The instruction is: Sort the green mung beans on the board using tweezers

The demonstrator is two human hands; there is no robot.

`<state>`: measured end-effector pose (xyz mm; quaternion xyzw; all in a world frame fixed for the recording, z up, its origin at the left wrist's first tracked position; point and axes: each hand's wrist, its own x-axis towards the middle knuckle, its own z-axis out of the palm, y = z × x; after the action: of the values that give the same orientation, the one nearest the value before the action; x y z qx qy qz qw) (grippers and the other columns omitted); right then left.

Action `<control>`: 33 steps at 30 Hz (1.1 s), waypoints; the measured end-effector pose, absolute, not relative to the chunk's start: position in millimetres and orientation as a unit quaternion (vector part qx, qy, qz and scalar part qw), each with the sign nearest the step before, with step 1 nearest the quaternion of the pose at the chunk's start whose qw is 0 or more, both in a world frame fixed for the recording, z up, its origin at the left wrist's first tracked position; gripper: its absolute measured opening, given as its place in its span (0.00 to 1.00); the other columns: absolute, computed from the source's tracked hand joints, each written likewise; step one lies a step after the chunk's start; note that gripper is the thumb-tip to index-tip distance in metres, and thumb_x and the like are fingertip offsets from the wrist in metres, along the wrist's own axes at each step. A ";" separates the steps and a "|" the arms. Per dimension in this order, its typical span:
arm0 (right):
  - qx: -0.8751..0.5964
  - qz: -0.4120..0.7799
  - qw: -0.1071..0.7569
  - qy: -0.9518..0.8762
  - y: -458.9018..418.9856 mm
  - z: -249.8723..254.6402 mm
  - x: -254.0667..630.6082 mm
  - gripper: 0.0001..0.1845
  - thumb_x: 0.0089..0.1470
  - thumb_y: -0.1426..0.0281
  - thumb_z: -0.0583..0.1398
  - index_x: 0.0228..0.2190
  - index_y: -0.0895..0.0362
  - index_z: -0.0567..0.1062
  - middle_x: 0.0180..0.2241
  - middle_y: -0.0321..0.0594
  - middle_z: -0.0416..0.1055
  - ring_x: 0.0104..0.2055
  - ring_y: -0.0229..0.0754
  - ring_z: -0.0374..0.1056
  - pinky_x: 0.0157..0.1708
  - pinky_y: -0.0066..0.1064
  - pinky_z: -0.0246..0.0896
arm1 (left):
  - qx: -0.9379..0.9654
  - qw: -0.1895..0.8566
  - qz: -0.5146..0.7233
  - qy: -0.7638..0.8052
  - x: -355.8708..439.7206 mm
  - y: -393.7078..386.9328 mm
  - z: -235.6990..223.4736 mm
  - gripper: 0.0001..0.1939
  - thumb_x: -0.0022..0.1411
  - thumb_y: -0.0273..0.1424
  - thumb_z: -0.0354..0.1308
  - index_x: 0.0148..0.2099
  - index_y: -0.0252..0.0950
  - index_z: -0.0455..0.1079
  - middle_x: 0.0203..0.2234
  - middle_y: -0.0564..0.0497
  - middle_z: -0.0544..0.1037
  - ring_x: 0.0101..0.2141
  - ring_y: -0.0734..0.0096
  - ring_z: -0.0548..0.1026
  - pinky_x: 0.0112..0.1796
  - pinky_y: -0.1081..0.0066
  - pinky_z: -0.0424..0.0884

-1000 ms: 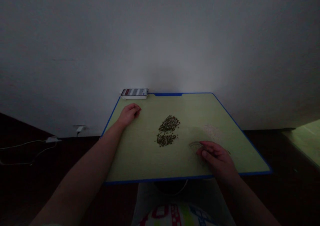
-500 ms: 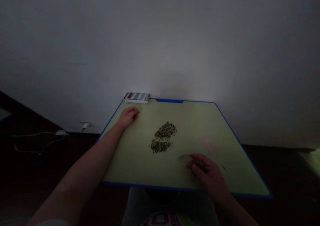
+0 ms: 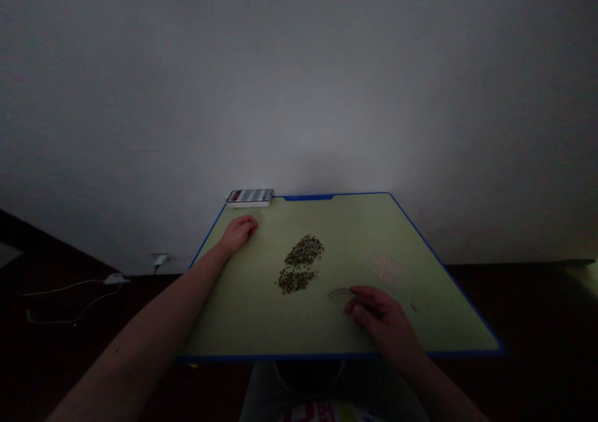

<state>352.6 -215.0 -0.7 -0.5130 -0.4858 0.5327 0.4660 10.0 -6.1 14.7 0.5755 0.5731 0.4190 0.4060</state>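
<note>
Two dark seed piles.

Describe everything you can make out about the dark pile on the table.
The dark pile is loose, small, dry-looking bits, perhaps seeds, brown to near black with paler flecks. It lies low mid-table in two clusters: a larger one slanting away to the right, and a smaller one nearer the person, with strays between and around them. Only the pale green table touches it; neither hand does. The light is too dim to identify the bits.
</note>
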 end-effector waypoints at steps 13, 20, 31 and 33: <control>-0.498 0.528 0.482 -0.490 -213.2 2.9 347.8 0.19 0.47 0.62 0.65 0.41 0.56 0.75 0.29 0.40 0.77 0.29 0.39 0.69 0.32 0.33 0.64 | 0.590 0.395 0.405 0.575 3.3 -7.4 14.7 0.12 0.46 0.39 0.56 0.26 0.35 0.66 0.15 0.57 0.65 0.18 0.77 0.61 0.21 0.74 0.55; -0.503 0.526 0.466 -0.503 -214.2 0.8 347.9 0.19 0.49 0.61 0.64 0.42 0.56 0.74 0.30 0.40 0.77 0.30 0.40 0.70 0.31 0.33 0.64 | 0.618 0.393 0.384 0.562 5.3 -10.0 16.8 0.11 0.46 0.39 0.56 0.26 0.35 0.66 0.15 0.58 0.64 0.18 0.77 0.60 0.22 0.74 0.55; -0.516 0.521 0.456 -0.505 -212.8 2.2 347.5 0.19 0.47 0.60 0.65 0.41 0.56 0.74 0.30 0.40 0.77 0.30 0.40 0.71 0.32 0.34 0.65 | 0.624 0.401 0.369 0.561 -0.7 -4.5 7.8 0.10 0.44 0.33 0.54 0.30 0.35 0.69 0.15 0.58 0.64 0.18 0.76 0.61 0.21 0.74 0.54; -0.512 0.523 0.453 -0.508 -213.5 2.3 347.0 0.19 0.46 0.62 0.65 0.41 0.55 0.74 0.30 0.40 0.78 0.31 0.41 0.72 0.32 0.34 0.66 | 0.629 0.399 0.374 0.553 -1.8 -3.2 5.0 0.10 0.44 0.33 0.55 0.31 0.35 0.70 0.15 0.58 0.64 0.18 0.76 0.60 0.21 0.74 0.54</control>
<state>347.0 -213.5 2.3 -0.5122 -0.5082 0.5235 0.4532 -1.8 -3.2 5.0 0.6288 0.5532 0.3738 0.3986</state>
